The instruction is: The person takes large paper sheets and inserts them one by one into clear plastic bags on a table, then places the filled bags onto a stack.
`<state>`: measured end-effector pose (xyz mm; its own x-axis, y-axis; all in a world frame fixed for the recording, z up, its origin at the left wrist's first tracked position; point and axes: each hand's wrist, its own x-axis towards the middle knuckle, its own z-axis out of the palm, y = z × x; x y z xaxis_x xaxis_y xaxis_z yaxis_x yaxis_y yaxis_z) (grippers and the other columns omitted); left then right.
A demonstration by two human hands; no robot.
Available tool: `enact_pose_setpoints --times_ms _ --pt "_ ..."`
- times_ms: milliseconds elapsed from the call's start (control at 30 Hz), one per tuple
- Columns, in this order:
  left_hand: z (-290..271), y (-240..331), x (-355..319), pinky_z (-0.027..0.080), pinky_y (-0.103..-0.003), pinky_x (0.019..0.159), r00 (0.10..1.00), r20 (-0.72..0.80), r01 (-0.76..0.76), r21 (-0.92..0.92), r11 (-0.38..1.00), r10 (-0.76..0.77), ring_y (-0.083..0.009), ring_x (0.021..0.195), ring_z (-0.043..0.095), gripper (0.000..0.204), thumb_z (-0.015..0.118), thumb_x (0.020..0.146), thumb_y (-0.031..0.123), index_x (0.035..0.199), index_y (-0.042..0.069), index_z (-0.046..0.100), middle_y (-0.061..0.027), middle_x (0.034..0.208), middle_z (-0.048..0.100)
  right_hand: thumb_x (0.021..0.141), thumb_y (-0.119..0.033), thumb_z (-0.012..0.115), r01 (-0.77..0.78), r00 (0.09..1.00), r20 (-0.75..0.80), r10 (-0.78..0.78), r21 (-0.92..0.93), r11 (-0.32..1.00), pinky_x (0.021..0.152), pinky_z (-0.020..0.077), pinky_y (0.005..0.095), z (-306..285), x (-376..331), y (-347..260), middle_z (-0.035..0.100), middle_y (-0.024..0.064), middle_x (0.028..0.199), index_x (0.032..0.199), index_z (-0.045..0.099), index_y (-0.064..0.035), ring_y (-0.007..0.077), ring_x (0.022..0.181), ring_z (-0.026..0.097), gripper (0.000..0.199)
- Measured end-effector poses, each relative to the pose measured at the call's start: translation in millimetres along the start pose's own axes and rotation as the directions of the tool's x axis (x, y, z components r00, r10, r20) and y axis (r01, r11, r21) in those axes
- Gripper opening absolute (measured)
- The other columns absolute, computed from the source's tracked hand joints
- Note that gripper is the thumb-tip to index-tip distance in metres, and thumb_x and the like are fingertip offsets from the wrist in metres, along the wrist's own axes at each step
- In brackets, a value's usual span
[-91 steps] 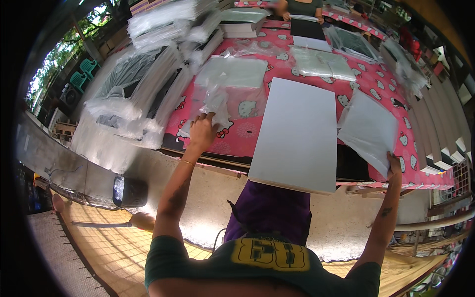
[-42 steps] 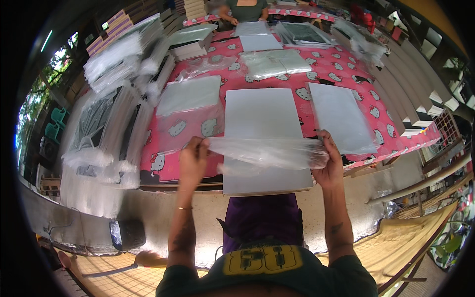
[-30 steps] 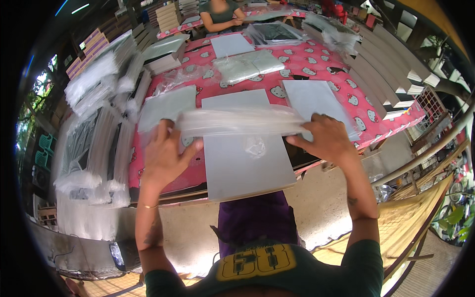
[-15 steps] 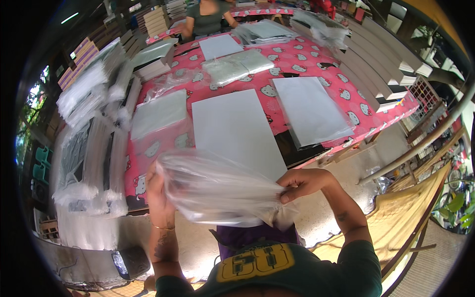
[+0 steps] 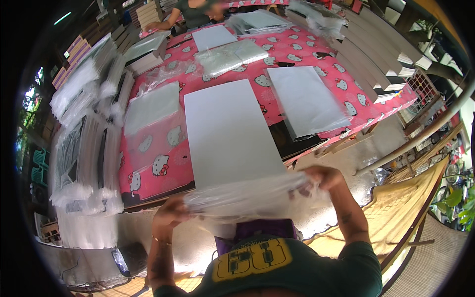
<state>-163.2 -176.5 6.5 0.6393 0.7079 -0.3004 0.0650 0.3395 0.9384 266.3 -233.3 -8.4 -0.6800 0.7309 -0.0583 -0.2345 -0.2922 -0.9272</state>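
Observation:
A clear plastic bag stretches between my two hands at the table's near edge, blurred by motion. My left hand grips its left side, and my right hand holds the right side a little higher. The bag's upper edge meets the near end of a large white sheet or board, which lies lengthwise in front of me. What the bag covers at that end is hard to make out. To the right, another white rectangular piece lies in clear plastic.
Plastic-wrapped stacks stand along the left edge. Thick book-like stacks rise at the back right. Flat plastic bags lie on the pink patterned tablecloth. Across the table is another person. A pipe rail runs at right.
Both hands have spread apart, pulling the bag wider and flatter against the white sheet's near end. My left hand went down, my right outward. The person opposite shifted their arms.

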Motion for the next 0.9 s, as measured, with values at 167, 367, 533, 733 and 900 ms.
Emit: enact_pose_setpoints --times_ms 167,367,533,733,900 --pt "61.8 -48.6 -15.9 0.042 -0.021 0.043 0.840 -0.478 -0.327 -0.068 0.942 0.257 -0.0134 0.052 0.057 0.020 0.053 0.077 -0.005 0.096 -0.001 0.054 -0.0122 0.075 0.063 0.078 0.003 0.057 -0.193 0.833 -0.549 -0.065 -0.399 0.896 0.068 0.0415 0.0242 42.9 -1.9 68.7 0.049 0.0027 0.078 0.102 0.052 -0.0043 0.0113 0.075 0.049 0.026" --pt "76.2 -74.0 11.1 0.038 -0.018 0.050 0.646 -0.693 -0.110 0.330 0.938 0.319 -0.0037 0.056 0.043 0.052 0.042 0.083 -0.006 0.135 -0.001 0.043 -0.0035 0.073 0.059 0.080 0.011 0.045 -0.112 0.371 -0.819 -0.437 -0.506 0.855 0.053 0.0449 0.0252 69.7 35.6 85.6 0.052 0.0076 0.084 0.132 0.043 -0.0061 0.0126 0.061 0.052 0.055" --pt "78.4 -64.9 16.2 0.042 -0.019 0.057 0.667 -0.666 -0.047 0.408 0.912 0.333 -0.0043 0.063 0.047 0.049 0.042 0.082 -0.008 0.130 -0.002 0.049 -0.0060 0.080 0.063 0.081 0.014 0.041 -0.149 0.434 -0.825 -0.363 -0.463 0.874 0.050 0.0473 0.0239 51.4 36.5 93.5 0.056 0.0106 0.088 0.137 0.043 -0.0053 0.0115 0.062 0.054 0.059" --pt "59.2 -80.4 -3.3 0.046 -0.021 0.057 0.670 -0.620 -0.346 0.226 0.911 0.408 -0.0074 0.064 0.055 0.044 0.051 0.080 -0.009 0.124 -0.002 0.054 -0.0076 0.082 0.065 0.079 0.011 0.048 0.057 0.342 -0.807 -0.481 -0.493 0.868 0.053 0.0473 0.0240 62.0 19.9 81.1 0.059 0.0059 0.079 0.106 0.057 0.0062 0.0083 0.060 0.055 0.029" --pt "-0.3 -72.7 -30.4 0.048 -0.031 0.077 0.753 -0.558 -0.564 -0.270 0.780 0.351 -0.0181 0.090 0.060 0.046 0.059 0.081 0.001 0.126 0.010 0.050 -0.0141 0.100 0.063 0.074 -0.007 0.062 0.337 0.752 -0.618 -0.227 0.066 0.939 0.071 0.0502 0.0296 71.2 -7.4 -4.0 0.061 0.0113 0.099 0.113 0.049 -0.0009 0.0164 0.086 0.061 0.042"
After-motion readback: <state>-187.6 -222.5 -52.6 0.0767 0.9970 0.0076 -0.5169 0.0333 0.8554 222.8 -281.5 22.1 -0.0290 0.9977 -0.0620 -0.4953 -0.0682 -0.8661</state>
